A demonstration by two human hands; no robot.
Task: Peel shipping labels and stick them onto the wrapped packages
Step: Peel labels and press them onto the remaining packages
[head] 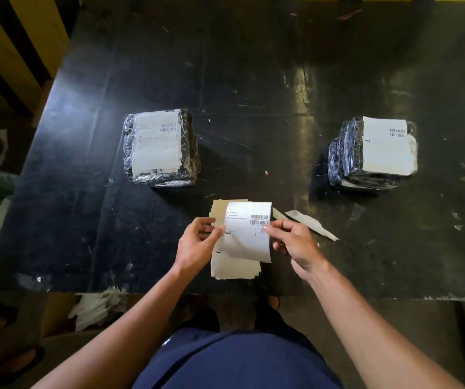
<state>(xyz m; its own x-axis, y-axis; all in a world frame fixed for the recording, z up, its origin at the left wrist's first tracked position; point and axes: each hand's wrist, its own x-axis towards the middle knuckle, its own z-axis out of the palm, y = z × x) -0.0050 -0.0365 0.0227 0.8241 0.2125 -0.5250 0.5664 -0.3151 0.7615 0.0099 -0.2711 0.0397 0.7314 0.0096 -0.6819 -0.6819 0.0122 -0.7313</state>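
A white shipping label [249, 234] with barcodes is lifted above a stack of label sheets [234, 266] near the table's front edge. My left hand [197, 245] pinches the label's left edge. Its right edge is pinched by my right hand [295, 244]. Two packages wrapped in shiny black plastic lie farther back: one at the left [161, 147] and one at the right [371, 153]. Each carries a white label on its top.
A peeled backing strip [309, 223] lies just right of the stack. The black, scuffed table [253, 80] has small paper scraps at its right side. Crumpled white paper [96, 307] lies on the floor below the front edge. Yellow and black striped barriers stand at left.
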